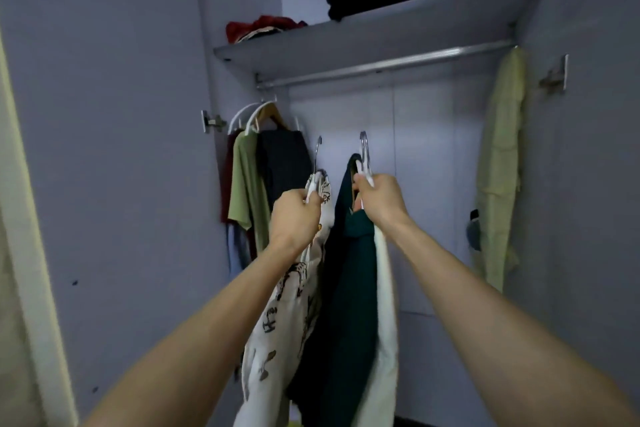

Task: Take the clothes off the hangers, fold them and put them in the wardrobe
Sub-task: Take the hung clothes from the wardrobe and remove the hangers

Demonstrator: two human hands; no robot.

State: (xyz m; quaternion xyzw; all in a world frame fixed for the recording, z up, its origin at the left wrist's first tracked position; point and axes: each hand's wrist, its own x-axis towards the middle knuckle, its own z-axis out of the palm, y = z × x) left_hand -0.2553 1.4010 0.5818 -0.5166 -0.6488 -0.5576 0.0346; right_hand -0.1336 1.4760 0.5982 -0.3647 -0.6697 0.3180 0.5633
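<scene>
Left hand [294, 215] clenched around white hanger [313, 184] with printed cream garment [284, 333]; right hand [379, 199] grasping hanger neck [365, 166] of dark green garment [349, 288] and white one [384, 322]. Both hooks free, well below rail [398, 62]. Open space to the right, hung shirts [256, 184] at left edge inside wardrobe [381, 35].

Printed white shirt [287, 315] hangs off one hanger [317, 163], dark green top [349, 288] and a plain white piece [386, 322] off another hanger [364, 156], all below the wardrobe rail [384, 64].
</scene>
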